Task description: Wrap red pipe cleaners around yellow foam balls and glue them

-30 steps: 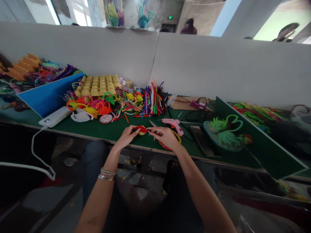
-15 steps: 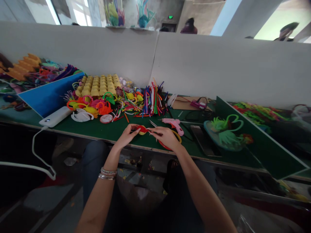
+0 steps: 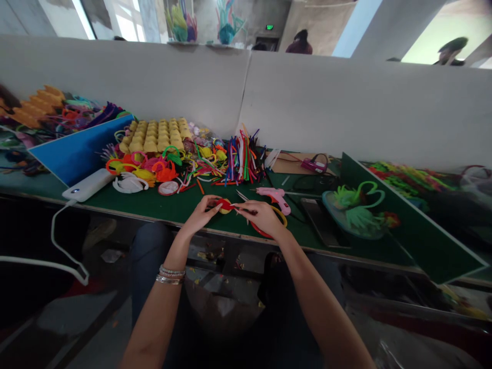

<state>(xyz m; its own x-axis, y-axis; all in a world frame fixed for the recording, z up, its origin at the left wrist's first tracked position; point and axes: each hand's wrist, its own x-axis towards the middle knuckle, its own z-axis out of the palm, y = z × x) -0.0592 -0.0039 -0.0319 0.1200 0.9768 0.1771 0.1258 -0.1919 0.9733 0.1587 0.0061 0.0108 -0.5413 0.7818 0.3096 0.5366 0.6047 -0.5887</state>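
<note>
Between my hands, just above the green tabletop's front edge, is a small red and yellow craft piece (image 3: 225,206). My left hand (image 3: 202,214) pinches its left side between thumb and fingers. From the right, my right hand (image 3: 261,215) pinches the red part at its right edge with the fingertips; the exact shape there is too small to make out. Scissors (image 3: 284,217) with red and yellow handles lie partly under my right hand, blades pointing to the back left. Just behind that hand rests a pink glue gun (image 3: 277,197).
Pipe cleaners (image 3: 243,159) stand bundled at the back, beside a yellow egg tray (image 3: 157,136) and colourful fuzzy pieces (image 3: 154,169). A white power bank (image 3: 88,185) lies left. On the right are a phone (image 3: 323,220), a blue tray (image 3: 330,210) and a green divider (image 3: 407,220).
Both hands stay almost in place around the red and yellow piece. The right fingertips shift very slightly at its right edge.
</note>
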